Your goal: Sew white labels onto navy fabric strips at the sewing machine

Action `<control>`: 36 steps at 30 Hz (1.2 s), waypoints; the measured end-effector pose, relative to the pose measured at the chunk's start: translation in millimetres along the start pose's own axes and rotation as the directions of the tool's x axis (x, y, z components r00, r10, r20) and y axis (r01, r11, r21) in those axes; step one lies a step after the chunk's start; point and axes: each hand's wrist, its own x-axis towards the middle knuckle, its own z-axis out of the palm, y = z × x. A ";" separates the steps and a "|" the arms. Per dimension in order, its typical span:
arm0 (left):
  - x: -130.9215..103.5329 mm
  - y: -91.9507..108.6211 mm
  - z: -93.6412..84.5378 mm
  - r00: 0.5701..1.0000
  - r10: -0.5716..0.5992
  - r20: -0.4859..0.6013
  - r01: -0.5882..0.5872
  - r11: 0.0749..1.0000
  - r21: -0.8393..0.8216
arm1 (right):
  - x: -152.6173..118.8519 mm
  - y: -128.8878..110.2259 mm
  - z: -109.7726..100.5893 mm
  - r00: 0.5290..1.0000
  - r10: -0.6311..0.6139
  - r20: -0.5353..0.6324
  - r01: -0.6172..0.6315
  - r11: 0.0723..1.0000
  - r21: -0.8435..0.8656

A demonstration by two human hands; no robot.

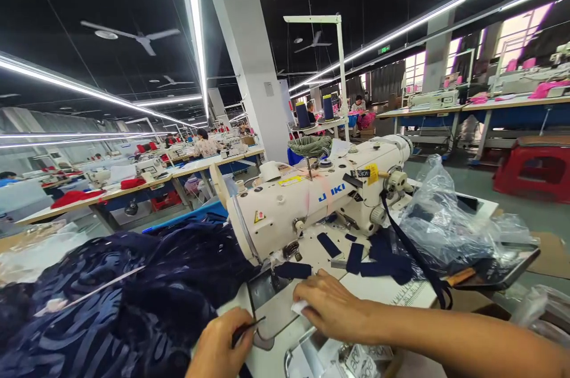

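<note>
My left hand [222, 339] is closed around a thin dark strip [243, 330] whose narrow end points right, over the front of the machine bed; its exact kind is unclear. To its right, my right hand [332, 310] pinches a small white piece [299, 307], perhaps a label, above the bed. Just beyond both hands stands a white sewing machine [285, 206]. A small navy fabric piece [293, 270] lies near its needle area, and further navy pieces [355, 257] rest on the bed behind my right hand.
Dark navy patterned fabric [129, 283] is heaped at the left. Crumpled clear plastic [440, 224] and a dark tray [512, 271] sit at the right. Printed labels [360, 360] lie by the front edge. Thread cones [328, 108] stand behind the machine; a red stool [534, 167] is further right.
</note>
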 end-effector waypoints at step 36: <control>5.2 -7.9 56.0 0.751 0.656 0.081 -0.463 0.435 0.772 | 57.3 44.0 20.8 0.955 -0.291 0.059 0.291 0.880 -0.376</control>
